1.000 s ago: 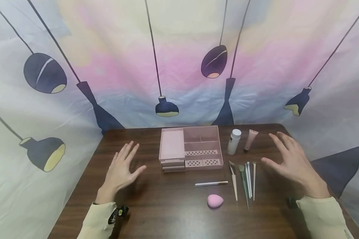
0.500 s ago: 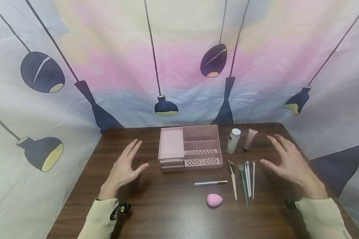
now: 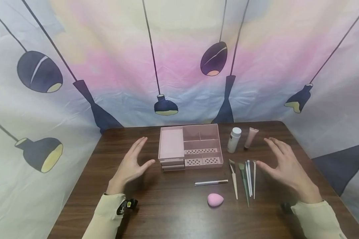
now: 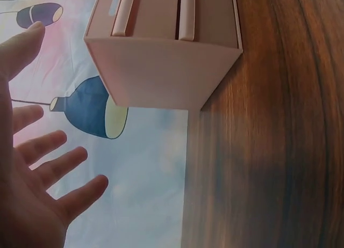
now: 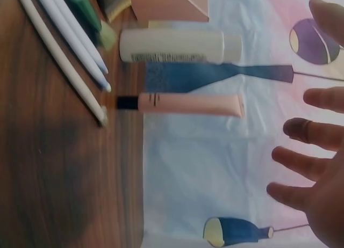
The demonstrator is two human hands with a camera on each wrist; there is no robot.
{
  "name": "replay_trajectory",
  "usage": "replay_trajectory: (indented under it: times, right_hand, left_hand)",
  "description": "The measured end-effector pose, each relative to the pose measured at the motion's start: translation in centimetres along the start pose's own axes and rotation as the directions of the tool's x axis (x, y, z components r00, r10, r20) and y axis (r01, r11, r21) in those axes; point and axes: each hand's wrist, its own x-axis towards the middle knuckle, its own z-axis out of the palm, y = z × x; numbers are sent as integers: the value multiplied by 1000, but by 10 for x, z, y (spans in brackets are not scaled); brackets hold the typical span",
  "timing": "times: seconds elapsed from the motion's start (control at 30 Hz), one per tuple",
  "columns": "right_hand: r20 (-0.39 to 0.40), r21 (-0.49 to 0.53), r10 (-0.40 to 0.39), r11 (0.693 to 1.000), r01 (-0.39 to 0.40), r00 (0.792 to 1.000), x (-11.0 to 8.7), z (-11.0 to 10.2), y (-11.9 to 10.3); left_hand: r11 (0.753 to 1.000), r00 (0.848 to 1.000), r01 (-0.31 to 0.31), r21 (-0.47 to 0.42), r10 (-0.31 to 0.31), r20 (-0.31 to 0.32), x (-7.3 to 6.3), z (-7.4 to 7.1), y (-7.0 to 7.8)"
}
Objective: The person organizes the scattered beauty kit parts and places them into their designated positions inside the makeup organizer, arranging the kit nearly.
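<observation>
My left hand (image 3: 130,169) hovers over the table just left of the pink organizer (image 3: 171,143), fingers spread and holding nothing. The left wrist view shows the organizer's plain side wall (image 4: 161,71) and drawer fronts beyond the fingers. Over the right side, my right hand (image 3: 287,166) is also spread and holds nothing. Nearest to it are a pink squeeze tube (image 3: 251,137), standing on its black cap, and several makeup brushes (image 3: 249,179) lying side by side. A white bottle (image 3: 234,140) stands upright between the tube and the organizer.
In front of the organizer lies a slim silver pen-like stick (image 3: 211,182). Closer to me sits a pink makeup sponge (image 3: 215,200). The brown wooden table (image 3: 167,219) ends at the back against a curtain (image 3: 122,66) printed with lamps.
Both hands have drifted inward, the left one to the right toward the organizer and the right one slightly left. The objects on the table have stayed in place.
</observation>
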Motion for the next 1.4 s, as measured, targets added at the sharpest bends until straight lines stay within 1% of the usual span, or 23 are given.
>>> replay_trajectory:
  times: [0.13, 0.23, 0.4, 0.5, 0.57, 0.67, 0.77, 0.87, 1.03, 1.13, 1.27, 1.4]
  right_hand:
    - [-70, 24, -26, 999, 28, 997, -1, 4, -9]
    - [-99, 28, -60, 998, 63, 993, -1, 7, -15]
    - [-101, 24, -122, 992, 125, 987, -1, 19, -24]
    - [-99, 14, -159, 987, 162, 982, -1, 30, -28]
    - [-83, 7, -173, 985, 174, 981, -1, 37, -30]
    - [-45, -5, -169, 986, 169, 985, -2, 46, -33]
    - [-18, 2, -163, 987, 163, 986, -3, 54, -37]
    - [-21, 10, -170, 985, 170, 985, -3, 60, -39]
    - [-31, 7, -182, 983, 182, 983, -3, 68, -39]
    - [-6, 11, -160, 987, 160, 987, -4, 71, -38]
    - [46, 11, -106, 994, 106, 993, -4, 74, -38]
    - [80, 16, -74, 997, 73, 994, -5, 78, -38]
  left_hand:
    - [999, 1000, -9, -51, 9, -5, 3, 5, 0]
    - [997, 1000, -21, -78, 20, -16, 5, 9, 0]
    - [992, 998, -48, -118, 44, -39, 7, 16, -1]
    - [982, 997, -61, -179, 53, -50, 8, 20, -1]
    - [972, 997, -64, -228, 53, -54, 9, 23, -2]
    - [957, 997, -64, -282, 51, -52, 10, 27, -2]
    - [951, 998, -61, -302, 48, -50, 12, 31, -3]
    - [950, 997, -65, -304, 50, -55, 13, 34, -4]
    - [940, 997, -68, -333, 51, -61, 14, 37, -4]
    - [929, 997, -70, -364, 52, -61, 15, 39, -2]
    - [914, 996, -81, -397, 61, -63, 15, 41, -2]
    - [910, 996, -79, -406, 60, -59, 15, 43, -1]
